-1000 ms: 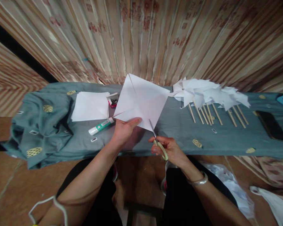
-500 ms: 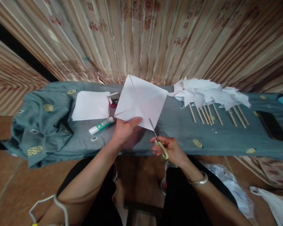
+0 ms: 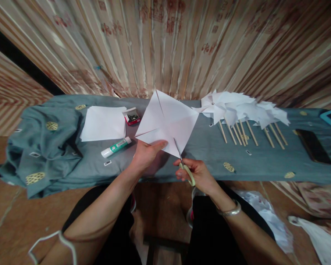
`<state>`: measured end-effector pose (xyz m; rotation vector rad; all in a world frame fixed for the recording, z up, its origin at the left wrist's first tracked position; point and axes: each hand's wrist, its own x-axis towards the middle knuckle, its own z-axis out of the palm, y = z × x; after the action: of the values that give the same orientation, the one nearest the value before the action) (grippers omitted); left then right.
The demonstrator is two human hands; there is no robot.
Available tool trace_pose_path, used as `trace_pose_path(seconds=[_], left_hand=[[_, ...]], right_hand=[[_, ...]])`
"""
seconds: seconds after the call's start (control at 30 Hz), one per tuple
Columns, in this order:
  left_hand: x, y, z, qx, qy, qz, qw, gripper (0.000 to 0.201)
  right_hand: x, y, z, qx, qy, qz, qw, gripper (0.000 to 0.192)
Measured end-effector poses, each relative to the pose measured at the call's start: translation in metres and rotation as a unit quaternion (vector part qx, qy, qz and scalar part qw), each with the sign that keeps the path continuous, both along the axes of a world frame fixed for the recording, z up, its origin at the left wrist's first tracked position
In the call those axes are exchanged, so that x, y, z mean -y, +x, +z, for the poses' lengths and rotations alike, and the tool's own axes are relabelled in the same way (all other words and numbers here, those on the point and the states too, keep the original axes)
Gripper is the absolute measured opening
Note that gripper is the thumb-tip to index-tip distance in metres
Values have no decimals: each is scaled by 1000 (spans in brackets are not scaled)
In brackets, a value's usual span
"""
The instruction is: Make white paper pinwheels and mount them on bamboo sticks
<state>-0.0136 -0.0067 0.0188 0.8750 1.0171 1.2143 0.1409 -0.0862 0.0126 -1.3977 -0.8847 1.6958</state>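
A square sheet of white paper [image 3: 173,114] is pinched at its lower left edge by my left hand [image 3: 147,152], the thumb lying on top. Slits run inward from its top and left corners. My right hand [image 3: 195,171] grips the pale green handles of a pair of scissors [image 3: 185,170]. The scissors' blades lie at the sheet's bottom corner, one of them showing on top of the paper and pointing toward the middle. To the right of the sheet, several white paper pinwheels [image 3: 231,106] on wooden sticks overlap one another.
Left of the sheet lie a stack of white paper [image 3: 103,123], a small red box of metal pins [image 3: 132,117] and a glue stick [image 3: 116,147]. A dark phone [image 3: 314,146] rests at the right on the grey-green cloth [image 3: 160,175]. Behind hangs a patterned curtain [image 3: 160,48].
The sheet has turned slightly and its bottom corner sits a little lower. The scissors stay at that corner, their blade farther in along the paper. The whole view has shifted slightly.
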Motion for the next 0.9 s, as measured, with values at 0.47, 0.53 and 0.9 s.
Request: trace_pose_path(seconds=[0.47, 0.53, 0.9], left_hand=[[3, 0, -3, -45, 5, -12, 999, 36], [3, 1, -3, -44, 1, -12, 999, 36], [3, 0, -9, -36, 13, -32, 999, 32]], right_hand=[[-1, -2, 0, 12, 11, -6, 1000, 53], [-1, -2, -1, 14, 10, -4, 1000, 53], [-1, 0, -1, 21, 17, 5, 1000, 50]])
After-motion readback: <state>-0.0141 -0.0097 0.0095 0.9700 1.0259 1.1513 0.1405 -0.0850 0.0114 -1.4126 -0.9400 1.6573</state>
